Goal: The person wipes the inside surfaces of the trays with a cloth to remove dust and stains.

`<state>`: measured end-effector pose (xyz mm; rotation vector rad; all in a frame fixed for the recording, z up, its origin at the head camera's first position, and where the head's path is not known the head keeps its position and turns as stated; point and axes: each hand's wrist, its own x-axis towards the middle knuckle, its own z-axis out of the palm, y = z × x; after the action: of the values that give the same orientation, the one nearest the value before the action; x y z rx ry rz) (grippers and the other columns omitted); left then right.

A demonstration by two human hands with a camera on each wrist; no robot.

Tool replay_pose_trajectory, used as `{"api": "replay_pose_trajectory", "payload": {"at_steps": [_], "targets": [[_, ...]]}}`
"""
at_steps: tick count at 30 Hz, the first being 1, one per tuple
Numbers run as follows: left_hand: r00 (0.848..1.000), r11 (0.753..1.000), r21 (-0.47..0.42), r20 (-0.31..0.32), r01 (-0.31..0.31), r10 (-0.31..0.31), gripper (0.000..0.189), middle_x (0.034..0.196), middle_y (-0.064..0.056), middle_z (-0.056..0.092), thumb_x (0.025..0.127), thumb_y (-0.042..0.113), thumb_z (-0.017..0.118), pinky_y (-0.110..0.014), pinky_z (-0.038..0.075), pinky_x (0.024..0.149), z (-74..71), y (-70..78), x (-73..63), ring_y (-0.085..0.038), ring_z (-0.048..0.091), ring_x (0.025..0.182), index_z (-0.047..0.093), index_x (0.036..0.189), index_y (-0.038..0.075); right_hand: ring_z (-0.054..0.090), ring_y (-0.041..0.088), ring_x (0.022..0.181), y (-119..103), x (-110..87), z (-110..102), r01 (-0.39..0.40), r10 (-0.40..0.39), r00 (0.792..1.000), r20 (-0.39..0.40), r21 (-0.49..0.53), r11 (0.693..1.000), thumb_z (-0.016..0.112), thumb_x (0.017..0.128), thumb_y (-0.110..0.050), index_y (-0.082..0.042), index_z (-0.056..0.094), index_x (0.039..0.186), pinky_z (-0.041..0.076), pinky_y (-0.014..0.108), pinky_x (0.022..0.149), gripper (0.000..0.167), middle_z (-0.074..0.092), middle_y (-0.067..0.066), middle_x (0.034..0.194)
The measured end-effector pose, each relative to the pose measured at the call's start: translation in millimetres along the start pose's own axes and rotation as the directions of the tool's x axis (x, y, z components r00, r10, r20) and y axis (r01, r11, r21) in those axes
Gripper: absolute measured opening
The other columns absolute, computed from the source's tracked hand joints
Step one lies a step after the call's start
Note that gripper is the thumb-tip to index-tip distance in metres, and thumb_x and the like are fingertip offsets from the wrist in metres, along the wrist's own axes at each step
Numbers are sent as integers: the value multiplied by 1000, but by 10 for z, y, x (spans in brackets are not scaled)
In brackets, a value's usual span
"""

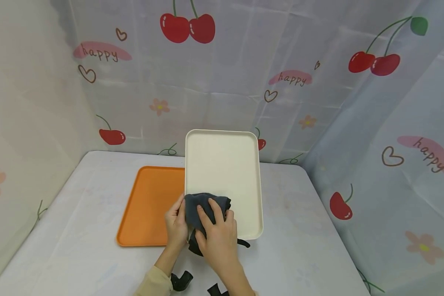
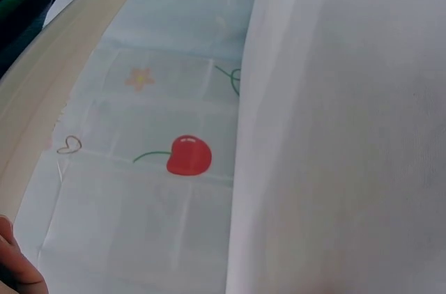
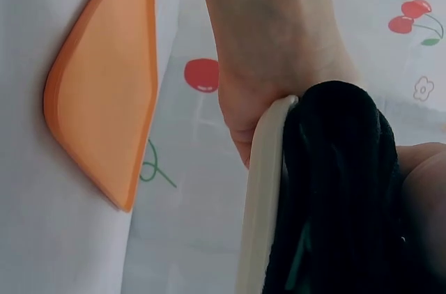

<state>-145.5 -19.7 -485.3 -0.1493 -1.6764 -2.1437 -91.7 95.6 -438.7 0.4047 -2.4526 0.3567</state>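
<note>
A cream rectangular tray [image 1: 223, 164] is held up, tilted, above the table. My left hand [image 1: 176, 228] grips its lower left edge; the right wrist view shows that hand [image 3: 240, 116] at the rim of the tray [image 3: 261, 203]. Over the tray's lower left part lies a bunched dark grey-blue cloth [image 1: 196, 207]. My right hand [image 1: 220, 238] holds the cloth against the tray's face, fingers spread over it and thumb at its lower side. In the right wrist view the cloth [image 3: 341, 189] appears as thick folds along the tray.
An orange tray [image 1: 151, 205] lies flat on the white-covered table [image 1: 299, 246], partly behind the cream one. Printed curtains with cherries [image 1: 186, 28] enclose the back and sides. Black pieces [image 1: 182, 281] show close to the wrists.
</note>
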Motion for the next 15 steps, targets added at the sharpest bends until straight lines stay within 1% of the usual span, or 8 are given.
{"api": "replay_pose_trajectory", "payload": {"at_steps": [3,6,10,15], "targets": [[1000,1000,-13,4,-10,10,39,134,-30,53,105,10,42,-13,48,94,3,1,3,5,55,118,48,133,-16,48,28,87,-24,-4,3,36,-36,999,3,0,999,79,74,-26,-20,72,119,35,28,62,46,58,9,135],[1000,1000,-13,3,-21,21,38,133,-31,54,104,8,42,-13,48,93,4,-3,5,5,56,117,49,132,-17,48,28,87,-37,-7,19,56,-56,998,-1,-6,998,79,74,-26,-19,73,118,36,28,62,45,58,9,134],[1000,999,-12,-8,-30,29,38,133,-31,53,104,7,43,-13,48,94,-4,-16,2,5,55,117,48,132,-18,49,29,88,-40,-13,33,61,-61,998,-5,-11,998,78,74,-26,-19,73,118,37,29,62,45,59,9,133],[1000,1000,0,-20,-8,8,39,136,-29,51,104,9,43,-11,46,95,-14,-17,-5,7,53,118,46,134,-17,49,28,88,-31,-15,38,55,-55,998,-4,4,998,78,74,-25,-20,73,118,37,29,63,45,58,9,134]]}}
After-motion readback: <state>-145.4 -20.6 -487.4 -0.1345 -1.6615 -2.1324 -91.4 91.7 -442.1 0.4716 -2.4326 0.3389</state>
